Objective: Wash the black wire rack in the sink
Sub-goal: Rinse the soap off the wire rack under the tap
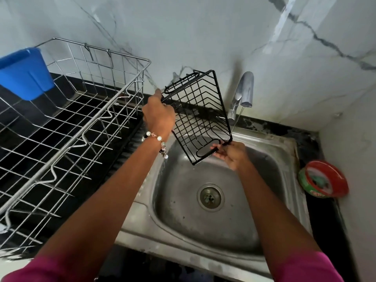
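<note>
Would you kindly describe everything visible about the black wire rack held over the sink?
The black wire rack is a small rectangular basket of thin dark-coated wires with an oval loop at each end. It is held tilted above the steel sink, beside the tap. The left hand grips its upper end; the right hand pinches its lower corner.

Soft dim daylight, wide-angle bending at edges, slight blur.

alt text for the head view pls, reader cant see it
Two hands hold a black wire rack tilted above a steel sink, beside the tap: the left hand grips its upper edge, the right hand its lower corner. A silver dish rack with a blue cup stands to the left.
</note>
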The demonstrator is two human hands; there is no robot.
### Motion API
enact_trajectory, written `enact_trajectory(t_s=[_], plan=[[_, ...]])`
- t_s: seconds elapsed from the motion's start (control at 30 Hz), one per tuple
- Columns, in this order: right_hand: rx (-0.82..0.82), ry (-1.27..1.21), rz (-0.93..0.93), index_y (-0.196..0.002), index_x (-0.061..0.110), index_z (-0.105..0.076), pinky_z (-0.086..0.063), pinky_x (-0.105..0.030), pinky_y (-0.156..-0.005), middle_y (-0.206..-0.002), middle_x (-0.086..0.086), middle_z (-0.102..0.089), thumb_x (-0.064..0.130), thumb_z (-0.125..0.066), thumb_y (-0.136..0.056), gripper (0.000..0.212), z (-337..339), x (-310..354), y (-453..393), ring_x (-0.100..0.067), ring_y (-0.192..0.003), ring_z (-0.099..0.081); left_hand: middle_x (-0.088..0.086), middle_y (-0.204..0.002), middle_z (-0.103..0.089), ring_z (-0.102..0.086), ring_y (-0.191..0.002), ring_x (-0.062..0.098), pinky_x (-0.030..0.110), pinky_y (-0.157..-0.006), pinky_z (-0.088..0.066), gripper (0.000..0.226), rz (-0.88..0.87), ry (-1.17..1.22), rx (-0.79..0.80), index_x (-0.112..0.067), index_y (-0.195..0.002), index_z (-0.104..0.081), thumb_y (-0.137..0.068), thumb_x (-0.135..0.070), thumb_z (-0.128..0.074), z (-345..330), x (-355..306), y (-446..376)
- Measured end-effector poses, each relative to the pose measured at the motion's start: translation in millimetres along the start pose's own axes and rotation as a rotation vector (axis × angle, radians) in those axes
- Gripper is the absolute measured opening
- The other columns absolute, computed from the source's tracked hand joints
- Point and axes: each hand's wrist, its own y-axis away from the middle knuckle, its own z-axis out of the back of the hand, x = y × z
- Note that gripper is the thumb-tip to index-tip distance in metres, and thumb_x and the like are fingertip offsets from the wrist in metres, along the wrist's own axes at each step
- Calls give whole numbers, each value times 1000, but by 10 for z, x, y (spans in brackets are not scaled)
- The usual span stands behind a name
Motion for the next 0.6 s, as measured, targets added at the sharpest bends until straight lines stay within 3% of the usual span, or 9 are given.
enact_trajectory(t_s=[0.07,0.23,0.33,0.4,0.47,0.53,0.6], plan=[[-15,15,24,-95,0,-56,-56,-46,-83,-96,-21,-68,-12,-53,-88,14,-39,35,-59,-30,-86,-71,5,-149,-44,-42,-51,6,21,-44,-42,59,-22,26,-24,-24,-150,-38,-98,3,-45,20,53,-22],[-25,64,85,-89,4,-57,-57,-42,-79,-88,-16,-71,-13,-58,-85,17,-27,163,-128,-23,-77,-73,1,-138,-45,-44,-57,8,23,-49,-48,64,5,177,-40,-32,-147,-42,-95,5,-45,36,172,15],[-65,28,92,-85,2,-54,-57,-43,-79,-86,-17,-68,-13,-63,-80,19,45,190,-117,-28,-80,-71,-3,-140,-49,-49,-56,13,19,-42,-44,65,-11,239,-27,-29,-145,-46,-92,9,-44,-23,268,25],[-99,-22,92,-82,1,-51,-57,-44,-79,-86,-20,-65,-16,-61,-79,20,101,187,-85,-31,-81,-69,-4,-129,-59,-52,-59,17,22,-43,-47,64,5,267,-6,-27,-142,-50,-90,10,-46,-59,340,35],[-139,-27,89,-83,-1,-50,-59,-42,-71,-84,-21,-62,-19,-56,-81,19,169,182,-63,-30,-73,-66,-10,-114,-61,-60,-64,26,29,-49,-54,64,45,317,25,-26,-139,-55,-87,12,-46,-98,385,65],[-162,-50,88,-81,-1,-48,-56,-36,-51,-77,-21,-58,-21,-48,-81,20,220,199,-3,-27,-57,-58,-21,-101,-53,-68,-82,43,49,-62,-60,68,94,371,64,-26,-136,-57,-83,15,-44,-143,410,101],[-153,-162,74,-82,4,-45,-55,-36,-50,-78,-23,-58,-20,-39,-83,25,280,203,34,-29,-56,-59,-24,-98,-50,-65,-93,51,64,-66,-56,69,124,396,105,-23,-135,-58,-82,17,-42,-178,420,151]])
